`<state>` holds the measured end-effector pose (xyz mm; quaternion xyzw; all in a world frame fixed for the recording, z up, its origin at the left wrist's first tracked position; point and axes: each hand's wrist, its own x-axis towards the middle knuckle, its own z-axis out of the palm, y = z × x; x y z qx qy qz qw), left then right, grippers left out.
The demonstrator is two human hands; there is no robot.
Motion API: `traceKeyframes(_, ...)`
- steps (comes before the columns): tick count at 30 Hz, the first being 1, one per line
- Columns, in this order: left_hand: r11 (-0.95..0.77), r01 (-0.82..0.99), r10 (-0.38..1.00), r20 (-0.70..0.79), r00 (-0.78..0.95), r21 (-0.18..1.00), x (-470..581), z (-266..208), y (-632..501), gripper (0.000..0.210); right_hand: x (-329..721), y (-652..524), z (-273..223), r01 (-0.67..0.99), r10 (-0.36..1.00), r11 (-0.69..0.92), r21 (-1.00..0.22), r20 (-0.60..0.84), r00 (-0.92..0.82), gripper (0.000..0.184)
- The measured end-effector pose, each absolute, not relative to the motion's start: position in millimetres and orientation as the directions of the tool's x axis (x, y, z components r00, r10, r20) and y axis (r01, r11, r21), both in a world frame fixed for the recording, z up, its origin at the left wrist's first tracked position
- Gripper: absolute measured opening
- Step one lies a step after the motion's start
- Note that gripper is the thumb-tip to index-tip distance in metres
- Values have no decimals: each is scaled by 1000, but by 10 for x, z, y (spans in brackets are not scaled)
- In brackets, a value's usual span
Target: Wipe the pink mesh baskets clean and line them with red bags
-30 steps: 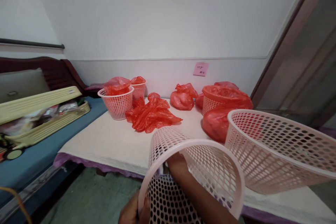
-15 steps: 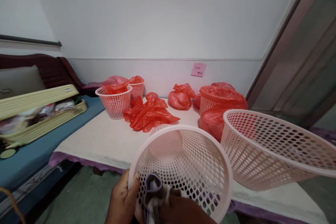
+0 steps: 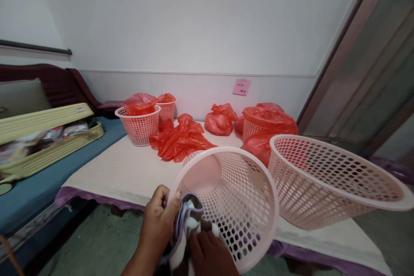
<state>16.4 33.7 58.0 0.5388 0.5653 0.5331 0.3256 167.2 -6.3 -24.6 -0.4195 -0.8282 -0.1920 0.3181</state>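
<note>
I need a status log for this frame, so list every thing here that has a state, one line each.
Held basket: tilted, mouth toward camera, no liner.
Cloth: pressed on the held basket's rim.
Left hand: gripping that rim.
Right hand: on the cloth.
Big basket: unlined, tilted.
Small baskets: upright, red bags in them.
Loose bags: crumpled on the table.

Illumination: bright, diffuse, even; shadows soft; no glare; wide-angle distortion bends lines at 3 and 9 o'clock; slight blur at 9 o'clock.
</note>
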Motion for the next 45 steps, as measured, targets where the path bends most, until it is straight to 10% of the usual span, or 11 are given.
traceKeyframes(8, -103, 133, 970, 129, -207, 986, 190, 305, 86, 43, 1514, 46, 282, 608, 810, 576, -547, 483, -333, 63)
traceKeyframes(17, -116, 181, 955, 160, -249, 977, 48, 291, 179, 40, 2068, 243, 164, 901, 901, 434, 6, -8, -434, 18)
traceKeyframes(24, -152, 242, 972, 190, -141, 958, 156, 218, 105, 37, 2061, 763, 263, 903, 978, 206, -376, 109, -178, 30)
traceKeyframes(36, -240, 386, 955, 288, -69, 891, 102, 129, 109, 32, 1941, 1201, -113, 965, 975, 217, -147, -9, -220, 29)
traceKeyframes(45, -231, 465, 950, 301, -82, 855, 68, 176, 193, 32, 1987, 645, 62, 909, 950, 282, -309, -44, -309, 25)
